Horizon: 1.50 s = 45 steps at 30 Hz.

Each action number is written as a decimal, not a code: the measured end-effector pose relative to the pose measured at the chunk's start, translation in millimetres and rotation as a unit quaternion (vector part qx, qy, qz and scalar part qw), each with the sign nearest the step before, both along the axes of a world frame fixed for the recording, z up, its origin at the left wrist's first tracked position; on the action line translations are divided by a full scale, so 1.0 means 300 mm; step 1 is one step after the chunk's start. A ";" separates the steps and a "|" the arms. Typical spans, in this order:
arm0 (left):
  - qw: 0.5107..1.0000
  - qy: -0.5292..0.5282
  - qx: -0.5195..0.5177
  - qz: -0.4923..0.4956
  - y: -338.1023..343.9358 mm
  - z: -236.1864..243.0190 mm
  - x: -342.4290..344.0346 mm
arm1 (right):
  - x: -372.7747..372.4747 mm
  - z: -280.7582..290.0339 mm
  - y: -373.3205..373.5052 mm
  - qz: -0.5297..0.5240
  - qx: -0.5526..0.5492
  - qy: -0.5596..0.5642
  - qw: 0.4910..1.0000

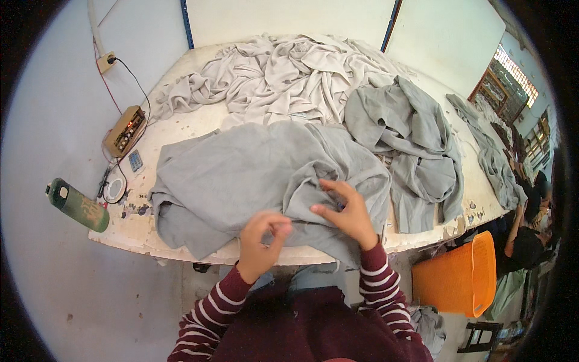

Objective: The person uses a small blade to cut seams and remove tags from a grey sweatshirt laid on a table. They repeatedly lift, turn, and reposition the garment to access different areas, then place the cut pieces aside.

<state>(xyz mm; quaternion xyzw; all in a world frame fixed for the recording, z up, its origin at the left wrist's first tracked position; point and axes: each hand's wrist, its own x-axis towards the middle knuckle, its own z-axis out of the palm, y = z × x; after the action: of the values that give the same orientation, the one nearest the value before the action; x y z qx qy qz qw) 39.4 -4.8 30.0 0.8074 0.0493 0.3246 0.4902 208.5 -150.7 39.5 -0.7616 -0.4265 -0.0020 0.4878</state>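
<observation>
Fingers (339, 188) on the right hand (353, 218), thumb and forefinger spread over the grey garment (226, 181); small blue thing (341, 206) at the palm, held or not, can't tell; left hand (259, 242) curled, blurred, pinch unclear; garment lying across the surface's (134, 234) near side.

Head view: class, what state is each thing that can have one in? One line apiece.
Left hand: fingers curled, blurred
Right hand: thumb and forefinger apart
Near grey cloth: spread out, wrinkled
Grey cloth at right: loosely bunched
Pale cloth: heaped, crumpled
Green bottle: capped
Brown box: lit
Black plug: in wall socket
Orange basket: open-topped
</observation>
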 end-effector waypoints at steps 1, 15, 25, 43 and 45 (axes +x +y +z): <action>0.999 0.004 -0.008 0.041 -0.001 0.015 0.007 | -0.032 -0.010 0.003 -0.002 -0.007 0.018 1.000; 0.973 0.108 0.131 -0.155 0.124 0.067 0.418 | -0.135 -0.096 -0.122 0.136 0.025 0.025 0.990; 0.806 -0.019 -0.570 -0.157 -0.029 -0.001 0.033 | -0.146 0.013 -0.227 -0.102 0.055 -0.036 0.993; 0.769 -0.039 -0.612 -0.180 -0.081 0.011 -0.022 | -0.295 0.098 -0.158 0.031 0.010 -0.016 0.999; 0.766 -0.043 -0.616 -0.177 -0.086 0.010 -0.021 | -0.295 0.091 -0.155 0.006 0.023 -0.019 1.000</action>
<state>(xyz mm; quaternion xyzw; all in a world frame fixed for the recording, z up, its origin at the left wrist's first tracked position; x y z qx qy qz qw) 33.0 -30.6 33.0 0.3112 0.0740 0.1662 0.9328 119.8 -197.3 66.8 -0.7473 -0.4405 -0.0237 0.4970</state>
